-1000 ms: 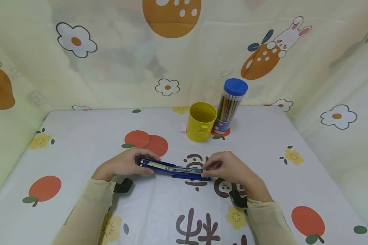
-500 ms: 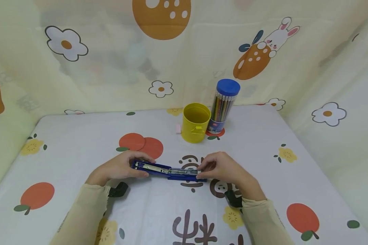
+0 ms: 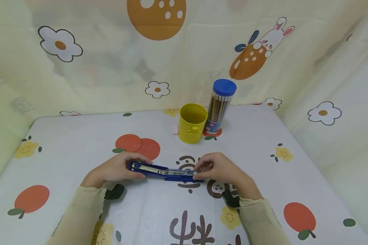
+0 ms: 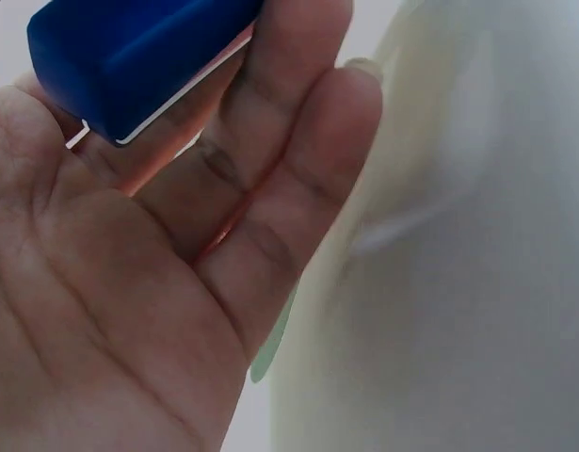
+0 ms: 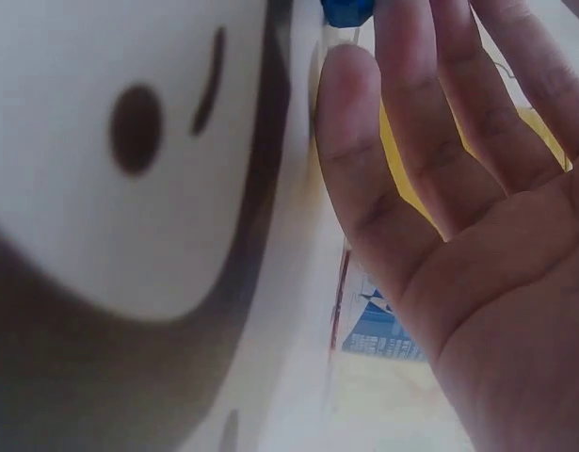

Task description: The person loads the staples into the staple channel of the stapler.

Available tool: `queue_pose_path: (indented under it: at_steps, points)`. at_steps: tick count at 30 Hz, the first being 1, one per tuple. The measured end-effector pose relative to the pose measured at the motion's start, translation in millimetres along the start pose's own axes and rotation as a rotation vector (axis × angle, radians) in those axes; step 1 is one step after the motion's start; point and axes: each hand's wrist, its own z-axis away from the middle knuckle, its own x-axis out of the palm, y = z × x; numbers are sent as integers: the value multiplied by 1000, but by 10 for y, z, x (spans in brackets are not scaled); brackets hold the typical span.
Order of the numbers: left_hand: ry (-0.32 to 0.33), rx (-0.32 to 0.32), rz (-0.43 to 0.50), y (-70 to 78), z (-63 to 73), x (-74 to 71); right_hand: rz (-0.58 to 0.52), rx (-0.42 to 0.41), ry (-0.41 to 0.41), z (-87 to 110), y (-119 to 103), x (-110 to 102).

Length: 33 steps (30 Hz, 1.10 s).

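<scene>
A dark blue stapler (image 3: 164, 172) lies folded wide open between my hands, its metal channel and rail facing up. My left hand (image 3: 118, 168) grips the left end, thumb on the near side and fingers on the far side. At the opposite end, my right hand (image 3: 222, 170) pinches the stapler's tip between thumb and fingers. The left wrist view has the blue stapler end (image 4: 129, 61) across the fingers. Only a small blue corner (image 5: 348, 11) shows beyond the fingertips in the right wrist view. Whether staples sit in the rail cannot be made out.
Behind the hands stands a yellow cup (image 3: 191, 126) with a small latch-like handle. Touching or close beside it is a clear tube of pencils (image 3: 219, 109) with a blue lid. A small pink piece (image 3: 175, 129) lies left of the cup. Patterned cloth covers table and walls.
The head view has shifted, so everything appears a little further left. Both hands keep their holds on the stapler, which stays unfolded; little else differs.
</scene>
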Motion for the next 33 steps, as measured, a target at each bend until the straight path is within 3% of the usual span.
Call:
queue_pose_path:
  at_steps: [11, 22, 33]
  points:
    - [26, 73, 33, 148, 5, -33, -45, 27, -15, 10, -6, -41]
    - [101, 220, 93, 221, -39, 22, -85, 19, -18, 17, 38, -64]
    - [199, 199, 115, 384, -129, 208, -171, -11, -10, 43, 88, -110]
